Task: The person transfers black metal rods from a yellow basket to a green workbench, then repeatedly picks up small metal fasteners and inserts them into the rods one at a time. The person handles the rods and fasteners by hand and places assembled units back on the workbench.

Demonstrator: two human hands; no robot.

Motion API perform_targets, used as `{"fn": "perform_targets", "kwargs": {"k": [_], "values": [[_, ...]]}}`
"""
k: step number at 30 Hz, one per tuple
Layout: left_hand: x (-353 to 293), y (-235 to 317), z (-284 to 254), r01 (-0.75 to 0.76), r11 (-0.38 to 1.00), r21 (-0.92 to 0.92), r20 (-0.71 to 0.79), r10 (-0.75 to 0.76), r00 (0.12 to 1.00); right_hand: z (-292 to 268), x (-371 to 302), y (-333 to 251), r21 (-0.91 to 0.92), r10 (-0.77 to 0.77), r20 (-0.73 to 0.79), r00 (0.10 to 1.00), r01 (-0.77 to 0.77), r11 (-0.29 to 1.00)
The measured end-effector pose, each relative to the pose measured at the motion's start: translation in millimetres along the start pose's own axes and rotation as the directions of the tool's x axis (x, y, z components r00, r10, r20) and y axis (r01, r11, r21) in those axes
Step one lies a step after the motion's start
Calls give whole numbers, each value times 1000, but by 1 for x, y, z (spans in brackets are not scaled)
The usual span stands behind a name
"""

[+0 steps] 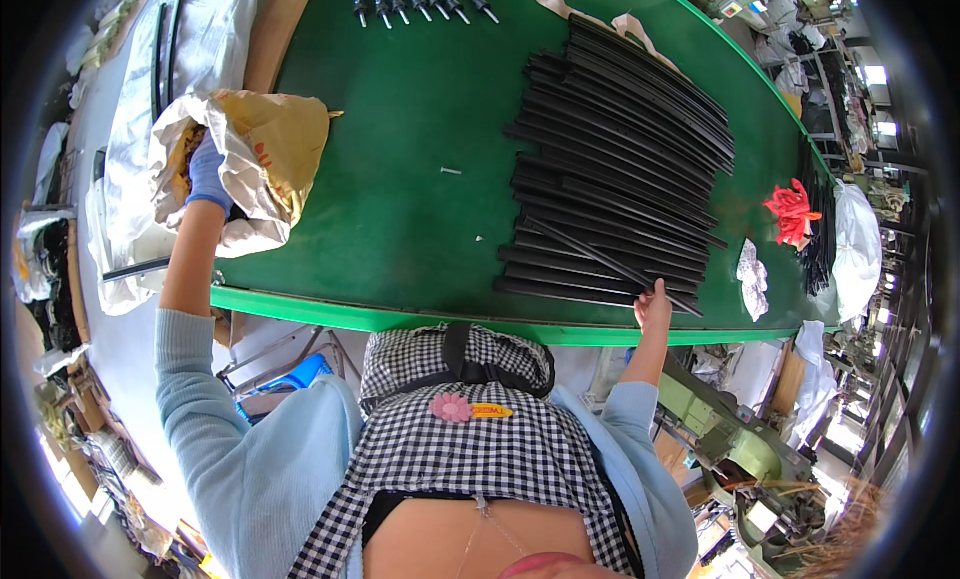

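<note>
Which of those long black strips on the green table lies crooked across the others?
The thin black strip near the front of the pile, close to the right hand. It runs diagonally over the rest, which lie roughly parallel.

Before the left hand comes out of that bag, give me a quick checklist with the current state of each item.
1. Left hand inside the paper bag: ok, gloved fingers are in the opening.
2. Something gripped in the bag: cannot tell, the bag hides the palm.
3. Right hand on the black strips: ok, fingers touch the nearest ones.
4. Strips stacked in order: not ok, one lies slanted across the pile.
5. Bare green table between bag and strips: ok, only a small screw lies there.
</note>
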State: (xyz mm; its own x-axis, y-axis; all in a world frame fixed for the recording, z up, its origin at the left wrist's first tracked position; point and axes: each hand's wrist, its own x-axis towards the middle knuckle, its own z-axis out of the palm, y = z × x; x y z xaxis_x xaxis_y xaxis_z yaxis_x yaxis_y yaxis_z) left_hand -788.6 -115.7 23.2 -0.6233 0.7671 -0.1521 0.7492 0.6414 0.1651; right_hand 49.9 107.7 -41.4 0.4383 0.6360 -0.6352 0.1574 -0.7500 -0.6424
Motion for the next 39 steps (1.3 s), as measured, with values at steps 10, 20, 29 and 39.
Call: {"fn": "perform_targets", "kwargs": {"k": [10,20,29,39], "values": [[6,-24,-14,-162,976,147,-31,168,985,206,-110,-134,-315,-775,604,187,949,-16],[-82,25,-118,-281,923,-264,-452,139,881,276,-132,-166,-241,-343,929,141,933,-268],[-85,-8,-105,-187,194,-963,-218,-153,964,278,-127,-159,-239,-403,915,11,819,-521],[-120,62,-105,118,-762,-637,-156,277,948,116,-162,-308,-156,-968,-57,-243,960,-231]]}}
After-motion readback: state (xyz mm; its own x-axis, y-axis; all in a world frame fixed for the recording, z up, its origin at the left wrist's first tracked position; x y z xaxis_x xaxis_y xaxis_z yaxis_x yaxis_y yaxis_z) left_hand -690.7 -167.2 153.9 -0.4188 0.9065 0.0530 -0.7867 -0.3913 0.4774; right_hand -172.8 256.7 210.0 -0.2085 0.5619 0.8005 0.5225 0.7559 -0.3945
